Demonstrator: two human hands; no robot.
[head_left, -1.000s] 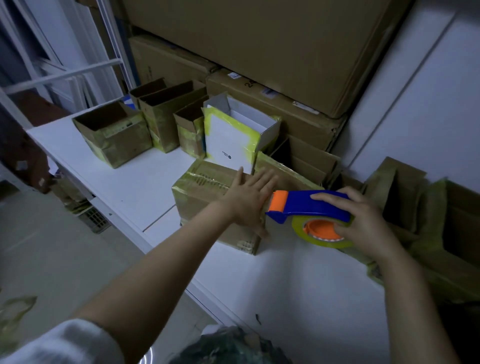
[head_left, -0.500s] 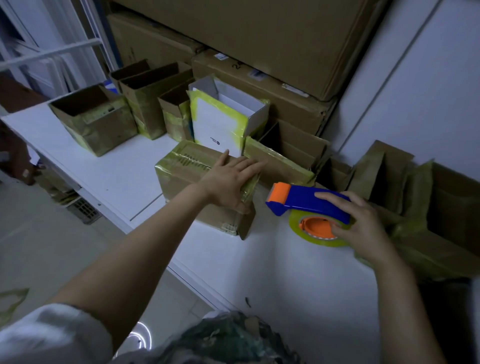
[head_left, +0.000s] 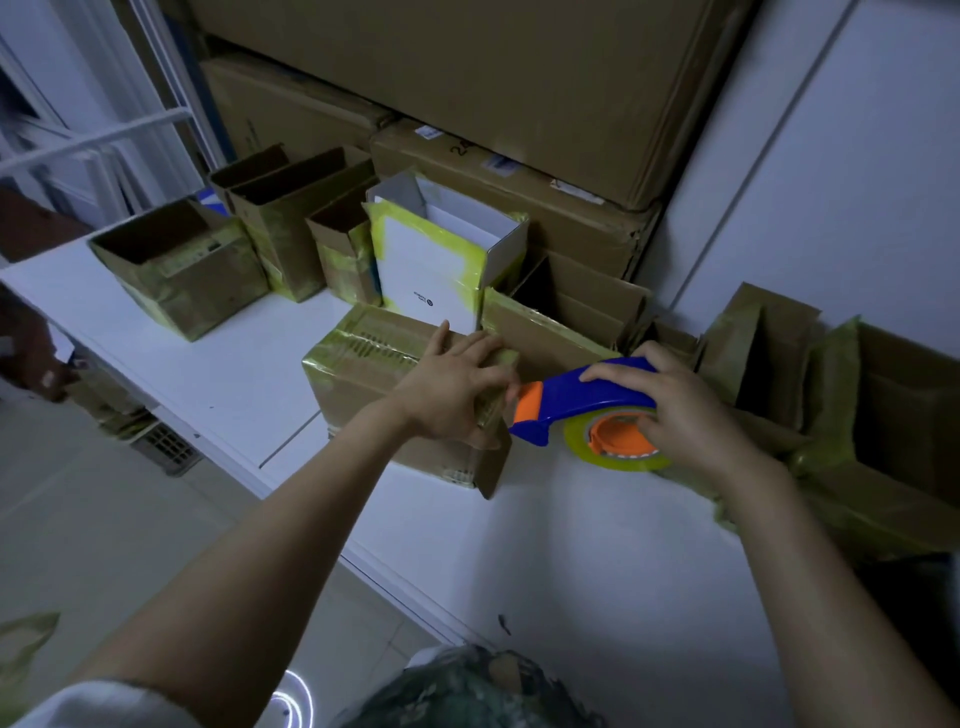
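We log the tape dispenser (head_left: 587, 405) as hard moulded plastic: blue shell, orange nose and hub, smooth with a slight sheen. The tape roll (head_left: 623, 462) on it is yellowish translucent film, glossy.

The sealed carton (head_left: 363, 379) just left of the dispenser is matt brown cardboard, its top and edges banded in shiny, wrinkled tape. The white box (head_left: 421, 270) behind and left of the dispenser is smooth matt paperboard with glossy taped rims.

The table (head_left: 597, 561) under the dispenser is white and smooth, with a low sheen. The stacked cartons (head_left: 519, 104) behind the dispenser are plain matt cardboard.
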